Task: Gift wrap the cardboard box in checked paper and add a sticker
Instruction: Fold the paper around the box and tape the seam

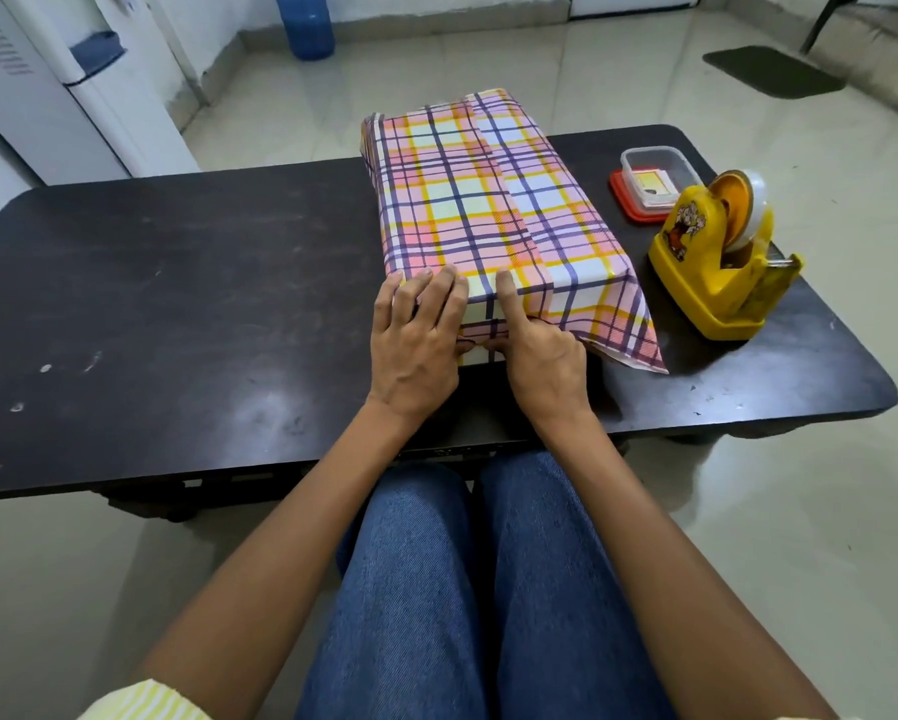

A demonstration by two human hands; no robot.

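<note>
At mid-frame, flat fingers of left hand [415, 350] and index of right hand [545, 361] pin checked paper [488, 200]; untaped, it could spring open.

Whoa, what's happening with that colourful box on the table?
A person is wrapping a box in checked paper on the dark table. The top is already covered. Both hands are at the near end: the left hand presses flat fingers on the edge, and the right hand presses the paper with its forefinger. A corner flap sticks out at the right. A yellow tape dispenser stands nearby. No sticker shows yet.
</note>
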